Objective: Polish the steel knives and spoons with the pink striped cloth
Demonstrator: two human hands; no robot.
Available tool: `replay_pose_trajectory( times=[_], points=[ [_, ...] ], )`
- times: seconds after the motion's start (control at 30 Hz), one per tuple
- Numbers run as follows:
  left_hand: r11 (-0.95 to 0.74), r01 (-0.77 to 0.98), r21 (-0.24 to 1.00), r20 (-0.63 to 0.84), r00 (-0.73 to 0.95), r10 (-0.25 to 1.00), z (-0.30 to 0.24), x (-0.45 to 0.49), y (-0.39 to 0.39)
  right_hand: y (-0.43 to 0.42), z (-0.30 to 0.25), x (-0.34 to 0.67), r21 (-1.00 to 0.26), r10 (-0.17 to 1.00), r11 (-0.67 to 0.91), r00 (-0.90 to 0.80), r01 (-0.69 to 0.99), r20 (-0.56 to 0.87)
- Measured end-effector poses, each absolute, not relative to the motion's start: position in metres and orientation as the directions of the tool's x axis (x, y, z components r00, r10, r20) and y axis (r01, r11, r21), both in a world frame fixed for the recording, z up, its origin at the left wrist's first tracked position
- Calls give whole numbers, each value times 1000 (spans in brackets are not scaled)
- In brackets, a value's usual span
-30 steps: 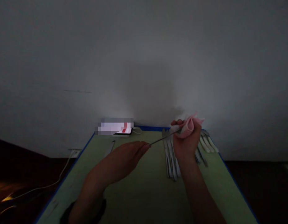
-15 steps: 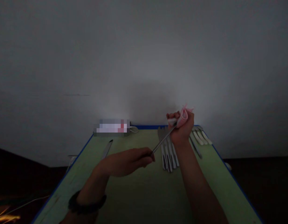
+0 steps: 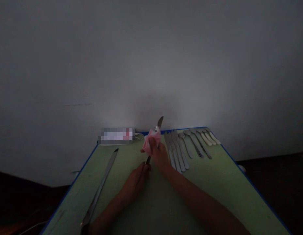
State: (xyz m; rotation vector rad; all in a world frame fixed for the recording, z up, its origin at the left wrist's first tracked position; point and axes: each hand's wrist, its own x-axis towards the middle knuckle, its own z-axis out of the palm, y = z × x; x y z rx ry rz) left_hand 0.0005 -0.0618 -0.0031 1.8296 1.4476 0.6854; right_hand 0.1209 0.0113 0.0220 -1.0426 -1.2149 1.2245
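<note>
My left hand [image 3: 138,181] pinches the handle end of a table knife [image 3: 159,124] whose blade points up and away over the green table [image 3: 215,186]. My right hand [image 3: 159,154] is closed around a pink cloth [image 3: 150,143] wrapped about the middle of that knife. Both hands are near the table's middle, a little left of a row of several knives [image 3: 177,150] lying side by side.
Several spoons and white-handled pieces [image 3: 202,138] lie at the far right of the table. A long knife [image 3: 99,189] lies alone on the left side. A blurred flat object [image 3: 117,135] with a cable rests at the far edge by the grey wall.
Both hands have moved left and nearer together. The knife has swung from slanting toward the right to pointing up and away, with the cloth now around its middle.
</note>
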Motion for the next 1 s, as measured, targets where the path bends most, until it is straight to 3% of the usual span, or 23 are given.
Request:
replay_pose_trajectory(
  times=[0.23,0.43,0.57,0.7,0.87,1.0],
  points=[
    [-88,587,805,-99,280,955,-1,-6,-69,-15,3,121,-992,992,-6,-127,-127,11],
    [-127,669,732,-194,384,903,9,-9,-77,27,13,148,-977,994,98,60,-191,88],
    [-153,667,729,-182,405,896,16,-13,-81,51,19,173,-929,983,113,173,-352,54],
    [-164,668,726,-171,406,898,14,-12,-85,49,23,178,-912,975,130,220,-389,45],
    [-159,652,741,-120,362,924,2,-7,-82,11,14,141,-974,992,105,91,-200,88],
    [-164,611,774,-76,347,935,-3,-6,-78,-16,-4,111,-982,996,34,-76,-184,49]
  ],
)
